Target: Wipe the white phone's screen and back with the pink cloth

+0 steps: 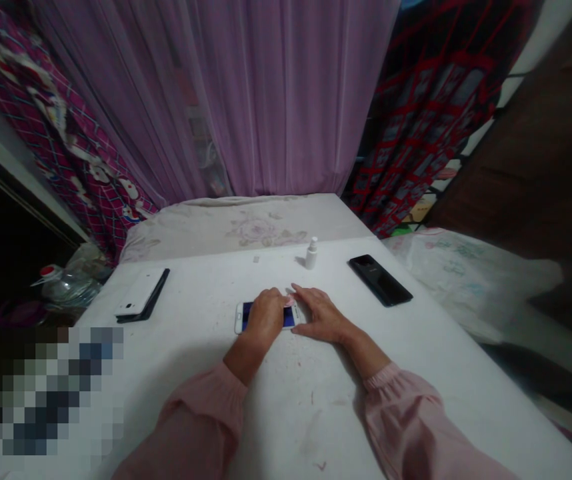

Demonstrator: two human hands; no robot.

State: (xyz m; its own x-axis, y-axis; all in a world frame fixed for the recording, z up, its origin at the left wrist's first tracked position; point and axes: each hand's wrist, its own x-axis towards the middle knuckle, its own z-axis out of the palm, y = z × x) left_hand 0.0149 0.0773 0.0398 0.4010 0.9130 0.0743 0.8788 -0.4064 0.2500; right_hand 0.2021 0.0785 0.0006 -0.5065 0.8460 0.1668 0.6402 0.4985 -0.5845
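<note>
- Hands are close together: left hand (pixel 266 319) is laid over white smartphone (pixel 290 317), grip cannot be told; right hand (pixel 323 315) is flat against its right end.
- Small white bottle (pixel 311 254) is placed at 12 o'clock.
- Black phone (pixel 380 280) is lying at 1 o'clock, white phone (pixel 141 293) at 10 o'clock.

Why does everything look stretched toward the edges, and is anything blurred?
Head view: wide-angle distortion bends the table and stretches the pink sleeves near the corners; light is soft, with faint shadows beside the left hand and right hand; a pixelated block hides the lower left.
</note>
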